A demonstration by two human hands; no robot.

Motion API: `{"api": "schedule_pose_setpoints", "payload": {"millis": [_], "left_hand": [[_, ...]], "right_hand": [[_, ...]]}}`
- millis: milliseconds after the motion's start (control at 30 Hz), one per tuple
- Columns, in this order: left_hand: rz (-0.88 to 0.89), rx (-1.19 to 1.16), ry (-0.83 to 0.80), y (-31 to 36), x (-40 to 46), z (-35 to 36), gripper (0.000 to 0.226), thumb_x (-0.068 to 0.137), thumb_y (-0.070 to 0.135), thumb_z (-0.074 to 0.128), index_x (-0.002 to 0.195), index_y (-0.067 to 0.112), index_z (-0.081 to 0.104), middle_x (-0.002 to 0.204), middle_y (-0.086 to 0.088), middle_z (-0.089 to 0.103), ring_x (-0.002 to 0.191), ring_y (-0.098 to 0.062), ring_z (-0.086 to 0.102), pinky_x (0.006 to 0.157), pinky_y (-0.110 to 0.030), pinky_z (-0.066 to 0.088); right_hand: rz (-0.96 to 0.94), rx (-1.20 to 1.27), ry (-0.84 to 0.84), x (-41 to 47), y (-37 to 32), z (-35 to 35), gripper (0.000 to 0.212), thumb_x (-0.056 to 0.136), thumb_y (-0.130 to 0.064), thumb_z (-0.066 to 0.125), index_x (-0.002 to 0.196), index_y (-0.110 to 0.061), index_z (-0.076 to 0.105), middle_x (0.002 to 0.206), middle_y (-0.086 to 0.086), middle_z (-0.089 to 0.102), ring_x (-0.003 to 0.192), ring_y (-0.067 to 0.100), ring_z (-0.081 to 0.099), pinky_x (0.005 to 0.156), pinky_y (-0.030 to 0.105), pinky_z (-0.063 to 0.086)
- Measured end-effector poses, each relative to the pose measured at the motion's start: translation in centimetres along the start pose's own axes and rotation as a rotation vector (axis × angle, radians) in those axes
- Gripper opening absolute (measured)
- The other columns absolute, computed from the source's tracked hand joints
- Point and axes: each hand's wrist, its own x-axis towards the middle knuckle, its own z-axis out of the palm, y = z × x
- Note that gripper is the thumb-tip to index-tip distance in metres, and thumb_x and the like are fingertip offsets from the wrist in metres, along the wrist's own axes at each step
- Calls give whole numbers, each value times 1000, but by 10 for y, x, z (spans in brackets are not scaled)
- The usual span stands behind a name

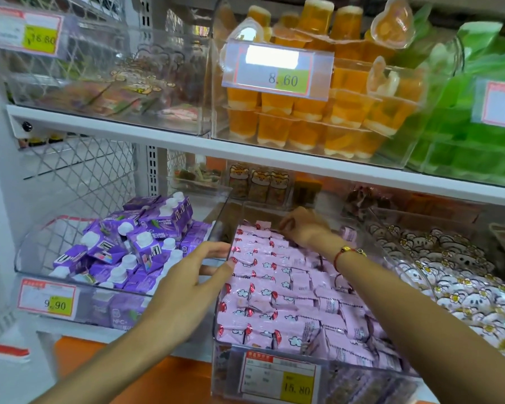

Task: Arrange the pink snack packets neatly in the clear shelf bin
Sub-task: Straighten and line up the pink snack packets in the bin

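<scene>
A clear shelf bin (pixel 229 225) stands on the lower shelf and is full of pink snack packets (pixel 283 290) lying in rough rows. My left hand (pixel 193 284) rests against the bin's left wall, thumb hooked over the rim and touching a packet, fingers spread along the outside. My right hand (pixel 303 227) reaches deep into the back of the bin, fingers curled down among the rear packets; whether it pinches one is hidden. A red cord bracelet (pixel 344 253) sits on that wrist.
Left of the bin, a clear bin (pixel 21 255) holds purple drink cartons (pixel 134 243). To its right lies a bin of white flower-printed packets (pixel 455 272). The upper shelf (pixel 187 141) carries orange jelly cups (pixel 309 112) and green pouches (pixel 464 126) close overhead.
</scene>
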Motion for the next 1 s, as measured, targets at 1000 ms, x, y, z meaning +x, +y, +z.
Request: {"api": "schedule_pose_setpoints", "payload": {"millis": [1000], "left_hand": [[7,-24,-22,-2,2,-1,16,90,33,59,103,43,56,104,33,60,88,17,54,76,-12,41]], "right_hand": [[156,661,284,-11,-8,-6,22,99,-22,46,113,-9,58,94,7,63,67,24,59,53,27,46]]}}
